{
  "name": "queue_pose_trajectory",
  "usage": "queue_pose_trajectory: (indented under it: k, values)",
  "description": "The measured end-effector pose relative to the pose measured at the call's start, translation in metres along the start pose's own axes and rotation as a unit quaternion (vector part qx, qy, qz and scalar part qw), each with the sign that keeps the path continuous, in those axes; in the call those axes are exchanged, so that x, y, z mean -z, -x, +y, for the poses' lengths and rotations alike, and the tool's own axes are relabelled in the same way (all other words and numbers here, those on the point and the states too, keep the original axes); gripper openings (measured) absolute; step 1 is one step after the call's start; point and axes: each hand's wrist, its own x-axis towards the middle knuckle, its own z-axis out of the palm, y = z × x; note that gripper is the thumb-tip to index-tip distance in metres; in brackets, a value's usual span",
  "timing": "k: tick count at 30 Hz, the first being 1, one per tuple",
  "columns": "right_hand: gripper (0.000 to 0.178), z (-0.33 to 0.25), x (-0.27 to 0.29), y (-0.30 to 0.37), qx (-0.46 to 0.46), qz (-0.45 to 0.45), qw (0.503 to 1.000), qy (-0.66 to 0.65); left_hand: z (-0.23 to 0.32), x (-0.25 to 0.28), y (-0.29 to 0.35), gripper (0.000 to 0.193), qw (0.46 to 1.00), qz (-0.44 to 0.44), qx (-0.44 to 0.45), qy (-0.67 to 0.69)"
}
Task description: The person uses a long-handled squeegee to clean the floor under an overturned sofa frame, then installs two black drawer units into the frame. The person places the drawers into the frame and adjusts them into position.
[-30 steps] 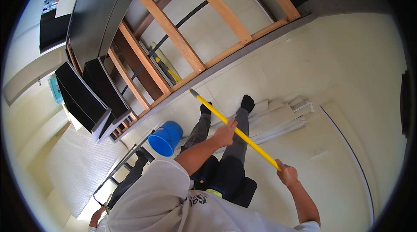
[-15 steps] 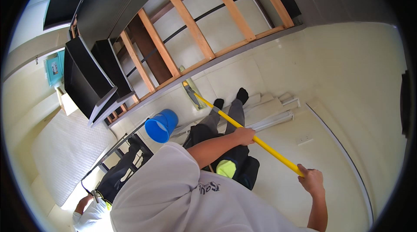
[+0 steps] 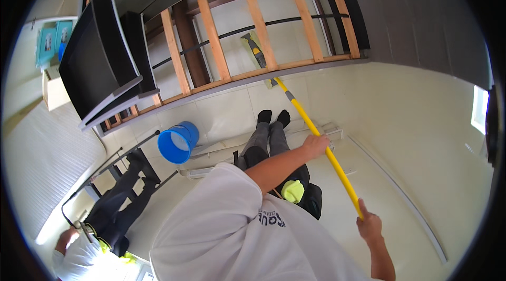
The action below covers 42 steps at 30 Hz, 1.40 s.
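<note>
I hold the yellow pole point(image 3: 341, 169) of a flat mop with both hands. My left hand point(image 3: 316, 146) is closed round its middle, and my right hand point(image 3: 370, 226) grips the upper end, nearer to me. At the far end is the grey and yellow mop head point(image 3: 255, 52) with a pale green pad. It reaches beneath the side rail point(image 3: 232, 82) of a bed frame and shows on the floor between the wooden slats point(image 3: 256, 17). Part of the pad sticks out on the near side of the rail; the rail hides the middle.
A blue bucket point(image 3: 178, 143) stands left of my feet point(image 3: 273, 117). Long pale strips lie along the wall's foot. Dark drawers point(image 3: 105, 54) stick out at the left of the frame. Another person point(image 3: 116, 202) stands on a metal step point(image 3: 147, 173) at lower left, near a mattress point(image 3: 47, 160).
The mop head has gone from the floor before the rail to under the bed frame, pushed forward and to the right. Both hands still grip the pole. My view has shifted.
</note>
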Motion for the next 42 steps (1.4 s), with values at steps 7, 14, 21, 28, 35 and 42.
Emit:
queue_pose_trajectory:
  k: [7,14,21,28,35,42]
  values:
    - [0.066,-0.059,0.06,0.03,0.075,-0.002,0.983,0.169,-0.002,0.057,0.052,0.022,0.996,-0.08,0.018,0.019]
    - [0.059,-0.122,0.119,0.03,0.146,-0.029,0.949,0.277,-0.02,0.089,0.096,0.03,0.995,-0.044,0.052,0.073]
    - [0.055,-0.162,0.151,0.009,0.145,-0.067,0.939,0.304,-0.041,0.091,0.121,0.029,0.99,-0.039,0.126,0.049]
    - [0.044,-0.137,0.22,0.011,0.214,0.015,0.941,0.261,0.015,0.1,0.131,0.013,0.98,0.134,0.142,0.04]
    - [0.044,-0.093,0.258,0.044,0.213,0.088,0.937,0.264,0.065,0.136,0.076,0.009,0.949,0.281,0.142,-0.002]
    - [0.028,-0.068,0.278,0.062,0.285,0.19,0.934,0.102,0.092,0.143,0.019,0.008,0.924,0.346,0.159,0.031]
